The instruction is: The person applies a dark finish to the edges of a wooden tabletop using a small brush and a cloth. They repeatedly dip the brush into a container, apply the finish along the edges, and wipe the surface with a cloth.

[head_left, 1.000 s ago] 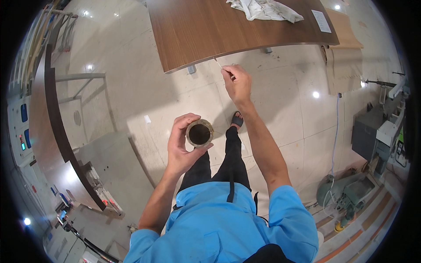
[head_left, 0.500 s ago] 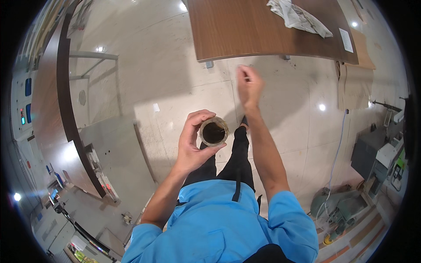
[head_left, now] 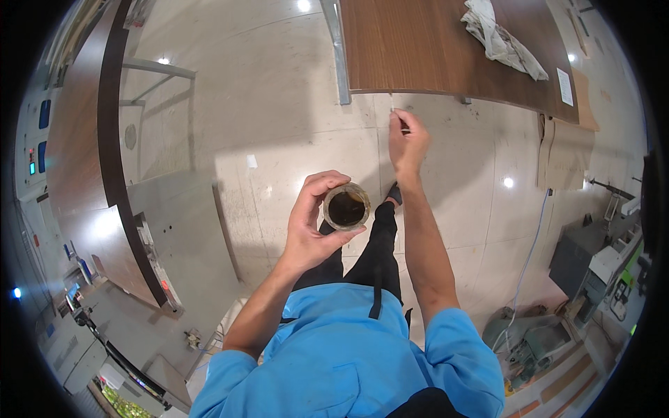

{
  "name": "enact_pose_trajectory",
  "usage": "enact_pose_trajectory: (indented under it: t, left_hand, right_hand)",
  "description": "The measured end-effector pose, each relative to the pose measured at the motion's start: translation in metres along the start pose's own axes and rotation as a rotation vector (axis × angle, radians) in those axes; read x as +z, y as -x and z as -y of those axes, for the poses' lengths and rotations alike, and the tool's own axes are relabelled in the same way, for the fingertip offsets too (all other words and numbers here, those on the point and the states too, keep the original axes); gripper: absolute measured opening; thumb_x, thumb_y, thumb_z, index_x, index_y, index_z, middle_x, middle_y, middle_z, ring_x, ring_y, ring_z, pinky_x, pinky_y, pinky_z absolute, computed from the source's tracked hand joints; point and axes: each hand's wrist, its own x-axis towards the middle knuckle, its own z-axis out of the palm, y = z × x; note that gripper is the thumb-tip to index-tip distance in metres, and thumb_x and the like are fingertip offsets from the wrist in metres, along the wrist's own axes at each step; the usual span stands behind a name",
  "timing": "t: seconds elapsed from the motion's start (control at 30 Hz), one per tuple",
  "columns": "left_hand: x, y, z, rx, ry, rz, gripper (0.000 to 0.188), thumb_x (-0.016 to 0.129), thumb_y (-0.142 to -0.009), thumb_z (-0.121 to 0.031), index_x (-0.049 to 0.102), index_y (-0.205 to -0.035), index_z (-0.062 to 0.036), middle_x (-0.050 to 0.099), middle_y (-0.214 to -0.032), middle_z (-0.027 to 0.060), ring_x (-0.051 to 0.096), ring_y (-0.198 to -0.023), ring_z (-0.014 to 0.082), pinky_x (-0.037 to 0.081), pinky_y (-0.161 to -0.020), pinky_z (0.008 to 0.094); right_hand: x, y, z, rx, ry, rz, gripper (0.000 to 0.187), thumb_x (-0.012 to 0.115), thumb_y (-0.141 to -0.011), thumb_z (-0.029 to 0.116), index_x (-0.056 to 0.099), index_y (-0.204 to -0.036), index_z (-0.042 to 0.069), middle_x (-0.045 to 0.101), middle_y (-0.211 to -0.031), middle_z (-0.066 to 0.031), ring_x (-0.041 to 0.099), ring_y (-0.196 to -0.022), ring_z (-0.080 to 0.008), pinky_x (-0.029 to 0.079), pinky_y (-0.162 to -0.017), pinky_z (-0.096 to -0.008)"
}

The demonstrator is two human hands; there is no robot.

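Note:
My left hand (head_left: 310, 226) is wrapped round a small round glass jar (head_left: 347, 207) with dark brown contents, its mouth facing up in front of my body. Ahead and to the right, my right hand (head_left: 408, 146) pinches a thin light-coloured stick (head_left: 391, 102). The stick's far end reaches the near edge of a brown wood-grain tabletop (head_left: 418, 56). Whether its tip is a brush or something else is too small to tell.
A crumpled, stained white cloth (head_left: 502, 38) and a white paper label (head_left: 564, 86) lie on the tabletop. Another brown panel (head_left: 83, 160) stands at the left. Cardboard (head_left: 568, 153) and grey machinery (head_left: 578, 251) are at the right, with a cable (head_left: 533, 251) across the floor.
My right hand has moved slightly right, and its stick now shows against the tabletop edge. The jar has shifted a little right with my left hand. The whole view has turned slightly.

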Motion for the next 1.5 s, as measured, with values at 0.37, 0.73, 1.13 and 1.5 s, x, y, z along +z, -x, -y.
enact_pose_trajectory:
  t: [0.37, 0.73, 1.13, 1.5]
  left_hand:
    - [-0.115, 0.018, 0.007, 0.006, 0.036, -0.041, 0.078, 0.092, -0.075, -0.002, 0.052, -0.141, -0.0065, 0.053, -0.141, 0.0142, 0.054, -0.135, 0.0272, 0.046, -0.115, 0.0408]
    - [-0.160, 0.026, 0.019, 0.003, 0.038, -0.044, 0.079, 0.092, -0.073, -0.001, 0.052, -0.142, -0.0070, 0.053, -0.141, 0.0139, 0.054, -0.135, 0.0269, 0.045, -0.116, 0.0406]
    - [-0.157, 0.048, 0.021, 0.005, 0.016, -0.037, 0.079, 0.093, -0.074, -0.003, 0.052, -0.142, -0.0071, 0.053, -0.142, 0.0141, 0.054, -0.135, 0.0267, 0.046, -0.115, 0.0407]
    - [-0.159, 0.035, 0.026, 0.008, 0.019, -0.041, 0.078, 0.093, -0.075, -0.004, 0.052, -0.142, -0.0072, 0.053, -0.141, 0.0146, 0.054, -0.136, 0.0269, 0.046, -0.115, 0.0412]
  right_hand:
    - [0.118, 0.052, 0.054, -0.128, -0.050, 0.062, 0.010, 0.074, -0.094, 0.003, 0.078, -0.102, -0.001, 0.075, -0.088, -0.0128, 0.070, -0.072, -0.0195, 0.056, -0.066, -0.0306]
    - [0.147, 0.055, 0.047, -0.260, 0.089, 0.105, 0.010, 0.076, -0.091, 0.001, 0.078, -0.101, 0.001, 0.073, -0.087, -0.0145, 0.070, -0.073, -0.0257, 0.056, -0.066, -0.0345]
    - [0.135, 0.066, 0.044, -0.286, 0.124, 0.142, 0.006, 0.076, -0.088, 0.002, 0.078, -0.094, 0.002, 0.070, -0.081, -0.0136, 0.067, -0.077, -0.0306, 0.054, -0.069, -0.0399]
    - [0.135, 0.042, 0.038, -0.398, 0.154, 0.120, 0.008, 0.078, -0.088, 0.003, 0.079, -0.096, 0.002, 0.072, -0.086, -0.0127, 0.069, -0.073, -0.0265, 0.054, -0.067, -0.0354]
